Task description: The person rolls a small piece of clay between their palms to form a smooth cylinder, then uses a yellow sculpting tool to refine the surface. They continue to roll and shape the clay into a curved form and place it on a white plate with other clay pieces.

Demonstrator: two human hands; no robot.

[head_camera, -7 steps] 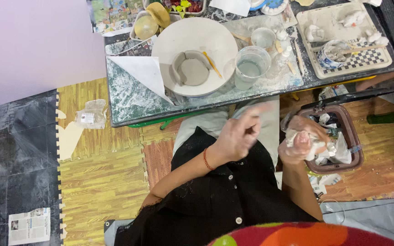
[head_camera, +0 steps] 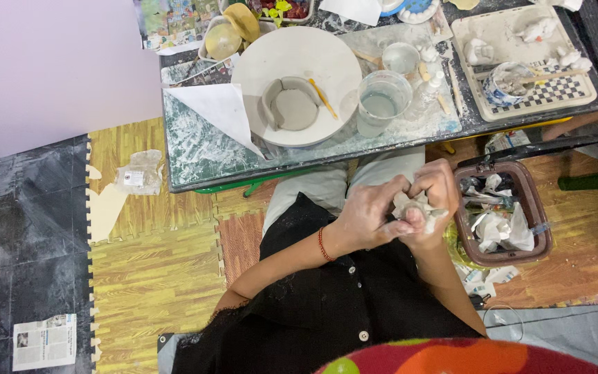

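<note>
I see both hands brought together over the lap, below the near edge of the desk [head_camera: 195, 166]. The left hand [head_camera: 372, 211] and the right hand [head_camera: 437, 197] cup a small pale lump of clay [head_camera: 410, 206] between them; the left fingers [head_camera: 399, 226] curl in and press against the lump from below, and the right fingers wrap over it from the far side, so both sets are pinched onto the clay rather than spread. The clay sits right between the fingertips, held in the air, not resting on anything. Just to the right of the fingers stands a brown waste bin [head_camera: 536, 228] stuffed with crumpled paper. Beyond the fingers, up on the desk, lies a white round board [head_camera: 257, 62] carrying a low clay ring [head_camera: 292, 104] with a yellow-handled tool [head_camera: 323, 97] beside it, and just right of that a clear cup of cloudy water [head_camera: 382, 104]. Farther right is a tray [head_camera: 576, 93] with small white figures. I judge the step in hand to be kneading or pinching the lump into shape. The next move, as I read it, calls for even pressure from both thumbs and a firm hold, since the piece is soft and unsupported over the lap.
</note>
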